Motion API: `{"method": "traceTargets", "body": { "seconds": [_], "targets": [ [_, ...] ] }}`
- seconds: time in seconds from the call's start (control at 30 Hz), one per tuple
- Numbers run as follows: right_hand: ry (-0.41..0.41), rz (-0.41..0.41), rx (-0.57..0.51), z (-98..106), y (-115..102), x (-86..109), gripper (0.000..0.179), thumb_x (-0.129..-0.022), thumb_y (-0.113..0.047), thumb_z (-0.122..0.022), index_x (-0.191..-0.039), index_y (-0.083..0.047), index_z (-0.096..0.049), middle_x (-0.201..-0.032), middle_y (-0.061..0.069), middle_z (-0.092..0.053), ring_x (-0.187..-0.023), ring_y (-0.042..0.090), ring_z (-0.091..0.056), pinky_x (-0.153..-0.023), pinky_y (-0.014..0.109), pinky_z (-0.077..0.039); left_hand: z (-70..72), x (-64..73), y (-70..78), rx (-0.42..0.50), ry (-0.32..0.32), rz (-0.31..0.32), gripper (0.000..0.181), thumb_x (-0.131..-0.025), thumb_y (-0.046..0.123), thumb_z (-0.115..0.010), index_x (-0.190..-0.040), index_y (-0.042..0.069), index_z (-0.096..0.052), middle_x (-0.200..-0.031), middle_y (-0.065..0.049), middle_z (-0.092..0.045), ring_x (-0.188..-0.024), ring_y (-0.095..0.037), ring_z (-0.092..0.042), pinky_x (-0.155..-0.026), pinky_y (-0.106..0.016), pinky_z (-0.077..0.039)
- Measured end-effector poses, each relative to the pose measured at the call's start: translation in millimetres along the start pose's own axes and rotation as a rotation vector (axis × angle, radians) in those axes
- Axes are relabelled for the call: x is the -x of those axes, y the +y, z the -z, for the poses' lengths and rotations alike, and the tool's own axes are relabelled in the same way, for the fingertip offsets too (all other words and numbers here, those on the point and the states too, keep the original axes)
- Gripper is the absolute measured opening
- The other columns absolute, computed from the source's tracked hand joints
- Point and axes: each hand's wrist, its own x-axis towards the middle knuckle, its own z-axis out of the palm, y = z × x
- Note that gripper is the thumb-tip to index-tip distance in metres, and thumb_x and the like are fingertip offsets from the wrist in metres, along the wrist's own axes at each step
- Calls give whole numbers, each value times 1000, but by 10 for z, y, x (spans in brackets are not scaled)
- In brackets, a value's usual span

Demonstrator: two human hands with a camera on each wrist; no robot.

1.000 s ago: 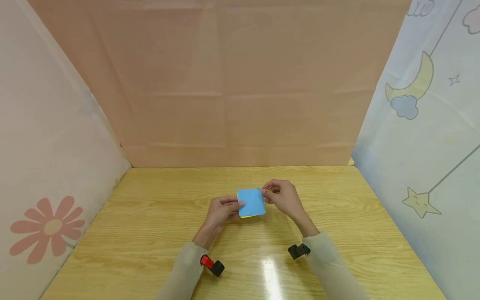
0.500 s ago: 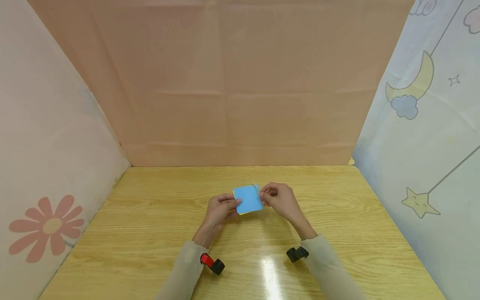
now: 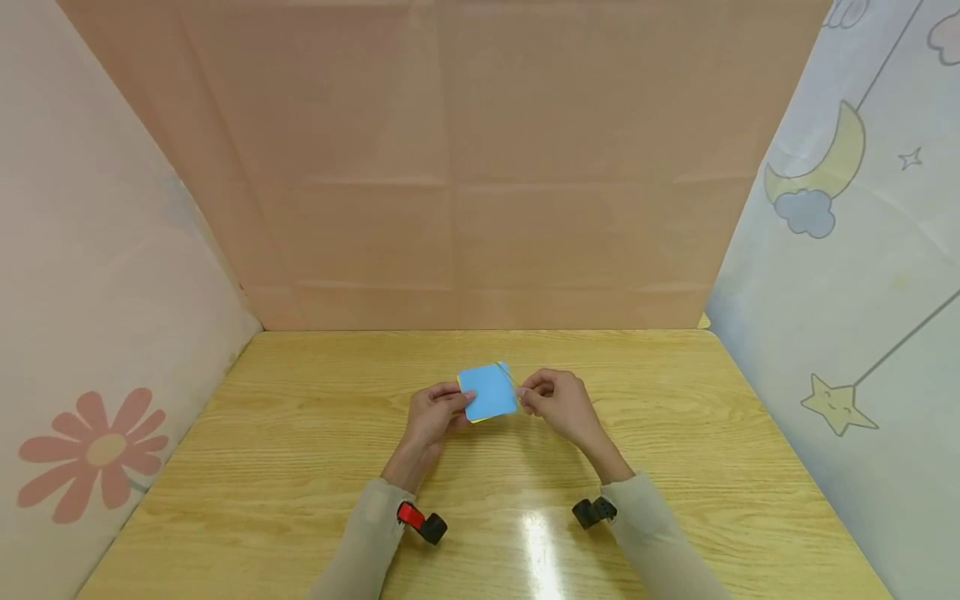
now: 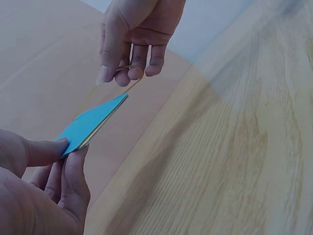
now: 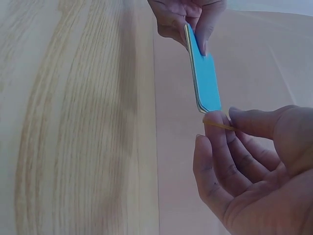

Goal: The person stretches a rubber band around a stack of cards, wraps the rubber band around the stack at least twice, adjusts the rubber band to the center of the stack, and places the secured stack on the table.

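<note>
Presently, the blue-topped stack [image 3: 489, 395] is between both hands: the left hand [image 3: 432, 417] pinches its left edge, the right hand [image 3: 560, 406] grips a thin band [image 3: 507, 373] crossing its corner.

The head camera is looking down toward the far side; closer, left and right wrist cameras are sharing one square, blue-topped card stack [image 3: 488, 393].

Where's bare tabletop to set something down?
Free: table between left sleeve and flower wall; also between right sleeve and moon wall. Crowded: centre, where left hand grips blue-topped cards and right hand holds yellow band.
</note>
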Motion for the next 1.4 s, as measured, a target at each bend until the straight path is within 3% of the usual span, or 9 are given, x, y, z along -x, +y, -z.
{"method": "traceTargets", "body": {
  "seconds": [0.27, 0.53, 0.87, 1.4],
  "targets": [
    [-11, -17, -12, -18, 18, 42, 17, -102, -17, -70, -102, -1, -74, -90, 22, -77, -82, 39, -73, -70, 39, -62, 25, -29, 12, 31, 29, 0, 17, -93, 4, -78, -106, -2, -69, -80, 1, -75, -69, -12, -70, -66, -26, -60],
    [-65, -16, -9, -39, 3, 91, 19, -105, -17, -66, -105, 0, -72, -88, 23, -73, -81, 39, -70, -63, 27, -55, 58, -40, 61, 12, 16, -23, 18, -93, 5, -79, -107, -2, -69, -81, 1, -75, -71, -12, -71, -70, -27, -61],
    [-124, -3, 5, -84, 2, 147, 21, -106, -18, -64, -105, 1, -71, -88, 20, -73, -80, 34, -72, -73, 46, -62, 73, -44, 118, 15, 28, -43, 14, -95, 6, -78, -104, 1, -69, -81, 2, -73, -70, -12, -69, -71, -30, -61],
    [-194, 3, -4, -171, 91, 216, 19, -106, -19, -64, -106, -2, -74, -88, 16, -76, -80, 30, -74, -72, 39, -62, 89, -61, 248, 39, 34, -60, 16, -95, 4, -76, -107, -3, -68, -79, 3, -73, -68, -12, -69, -70, -29, -61]
  ]
}}
